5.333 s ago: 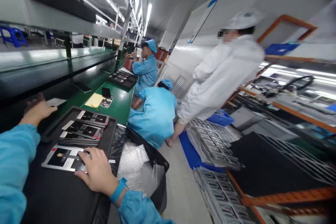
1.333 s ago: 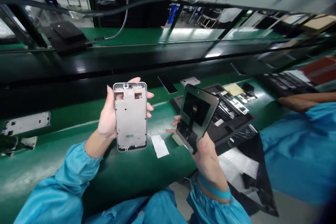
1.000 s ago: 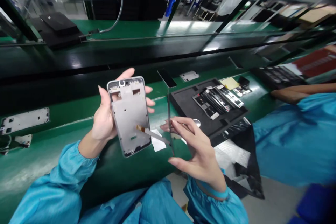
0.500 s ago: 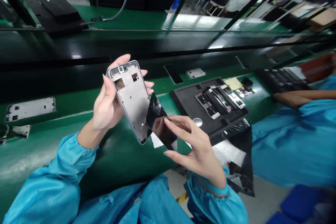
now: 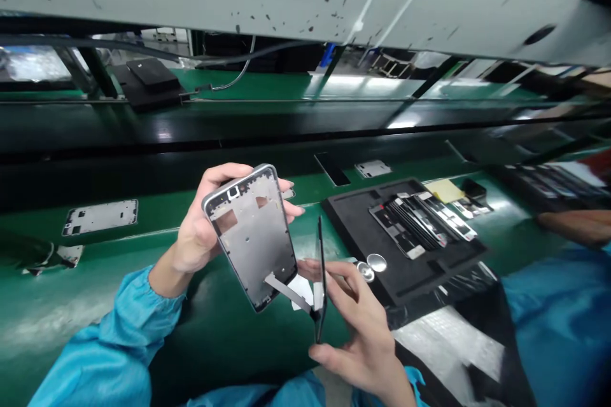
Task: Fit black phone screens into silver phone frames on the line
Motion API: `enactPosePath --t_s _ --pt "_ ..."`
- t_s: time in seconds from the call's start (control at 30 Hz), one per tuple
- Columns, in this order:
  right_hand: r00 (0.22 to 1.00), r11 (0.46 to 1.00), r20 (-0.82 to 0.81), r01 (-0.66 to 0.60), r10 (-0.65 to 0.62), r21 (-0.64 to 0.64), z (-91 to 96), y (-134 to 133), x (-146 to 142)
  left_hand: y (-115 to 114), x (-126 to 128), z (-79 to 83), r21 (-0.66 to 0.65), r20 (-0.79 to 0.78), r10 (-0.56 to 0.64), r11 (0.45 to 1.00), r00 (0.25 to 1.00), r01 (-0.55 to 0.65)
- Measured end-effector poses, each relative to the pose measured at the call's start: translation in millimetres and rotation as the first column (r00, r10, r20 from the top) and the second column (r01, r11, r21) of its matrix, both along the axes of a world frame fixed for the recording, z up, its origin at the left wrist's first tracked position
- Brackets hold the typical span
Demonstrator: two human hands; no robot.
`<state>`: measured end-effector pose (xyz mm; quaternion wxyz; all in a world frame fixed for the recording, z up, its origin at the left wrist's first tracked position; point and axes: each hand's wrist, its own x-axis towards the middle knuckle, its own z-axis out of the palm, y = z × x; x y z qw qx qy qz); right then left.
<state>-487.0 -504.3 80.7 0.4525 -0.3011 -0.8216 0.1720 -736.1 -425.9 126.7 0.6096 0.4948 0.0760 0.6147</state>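
Note:
My left hand (image 5: 198, 235) is wrapped round a phone frame (image 5: 252, 235), its grey inner face tilted up toward me. In my right hand (image 5: 358, 311) is a thin dark phone screen (image 5: 321, 283), held edge-on between thumb and fingers. A flat ribbon cable (image 5: 289, 291) runs from the lower part of the frame across to the screen. The two parts stand apart, with a white piece of paper (image 5: 301, 292) on the bench behind the cable.
A black foam tray (image 5: 348, 210) at right holds several phone parts (image 5: 405, 219). Two small round metal tins (image 5: 377, 262) sit at its edge. Another frame (image 5: 100, 216) lies left; a dark screen (image 5: 333, 169) lies behind. A co-worker's sleeve (image 5: 563, 318) is at far right.
My right hand has turned the screen from a slanted face view to edge-on. The ribbon cable now shows stretched between screen and frame. The camera view has tipped upward, so both hands appear lower.

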Motion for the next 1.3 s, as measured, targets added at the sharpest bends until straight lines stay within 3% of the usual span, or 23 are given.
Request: enactPosePath --t_s 0.13,0.3,0.5,0.7,0.83,1.0,1.07,1.13,1.2,1.3 --pt "1.000 1.000 0.012 0.015 -0.015 0.009 4.1 0.1 -8.4 -9.1 -0.9 -0.7 0.034 -0.034 -0.011 0.999 0.999 0.012" --pt "0.994 0.995 -0.055 0.097 -0.098 -0.025 7.5 9.0 -30.1 -5.0 0.1 -6.4 0.003 -0.161 0.110 0.994 0.981 -0.111" --pt "0.992 0.971 -0.097 0.060 -0.084 -0.233 4.5 33.3 -44.9 5.2 9.7 -4.2 -0.209 -0.166 0.210 0.947 0.963 -0.243" --pt "0.991 0.968 -0.128 0.017 -0.050 -0.252 -6.6 47.8 -50.1 9.4 8.6 -10.3 -0.030 -0.267 0.208 0.974 0.941 -0.224" --pt "0.949 0.913 -0.316 -0.109 -0.023 -0.394 -21.1 57.9 -52.2 14.9 8.8 -12.4 -0.066 -0.277 0.232 0.963 0.932 -0.260" --pt "0.827 0.771 -0.552 -0.281 -0.108 -0.572 -36.5 63.2 -54.9 21.8 15.9 -18.4 -0.260 -0.182 0.078 0.958 0.980 -0.124" --pt "0.865 0.785 -0.481 -0.198 -0.141 -0.587 -39.9 55.8 -59.8 19.2 24.8 -22.3 -0.317 -0.117 0.073 0.942 0.990 -0.107" --pt "0.928 0.854 -0.302 0.033 -0.220 -0.520 -41.2 44.7 -66.1 14.1 34.9 -25.5 -0.351 -0.100 0.130 0.923 0.987 -0.157" --pt "0.932 0.889 -0.159 0.245 -0.326 -0.387 -38.6 35.6 -70.1 9.1 42.3 -27.4 -0.361 -0.102 0.184 0.909 0.978 -0.209" --pt "0.894 0.892 -0.217 0.313 -0.393 -0.327 -25.3 36.0 -66.0 4.6 45.7 -28.2 -0.368 -0.108 0.079 0.923 0.991 -0.113"
